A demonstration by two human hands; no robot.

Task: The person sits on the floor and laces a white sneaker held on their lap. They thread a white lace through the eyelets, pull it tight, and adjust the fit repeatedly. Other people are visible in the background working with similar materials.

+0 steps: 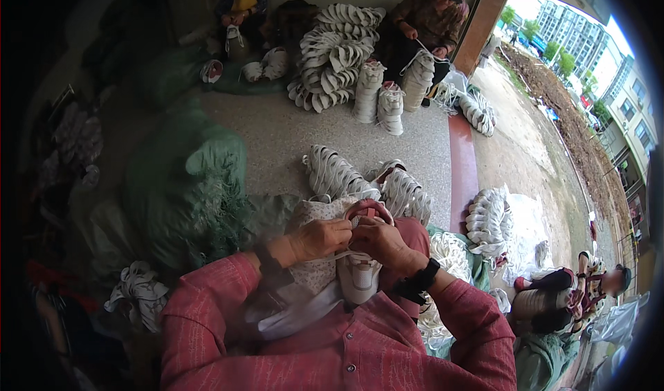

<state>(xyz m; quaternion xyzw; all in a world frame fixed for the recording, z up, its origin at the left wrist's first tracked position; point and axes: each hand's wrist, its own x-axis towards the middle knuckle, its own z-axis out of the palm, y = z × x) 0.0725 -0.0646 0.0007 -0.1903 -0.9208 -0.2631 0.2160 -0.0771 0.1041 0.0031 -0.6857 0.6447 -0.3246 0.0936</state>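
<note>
A white shoe upper (359, 284) with a reddish-pink lining (369, 209) rests in my lap, toe toward me. My left hand (322, 239) is closed at the left side of its opening, fingertips pinched on the upper's edge. Over the opening, my right hand (384, 243) is closed too, with bent fingers pinching at the lacing. A pale shoelace (344, 255) crosses the upper just below both hands. The fingertips hide most of the eyelets. Under the left wrist lies a floral cloth (315, 278).
Stacked white uppers (337, 172) lie just beyond my knees. At left bulges a green sack (187, 176); bundled white laces (448, 256) are at right. Two people sit at the back, one handling a lace (423, 48); another person (598, 280) is at far right.
</note>
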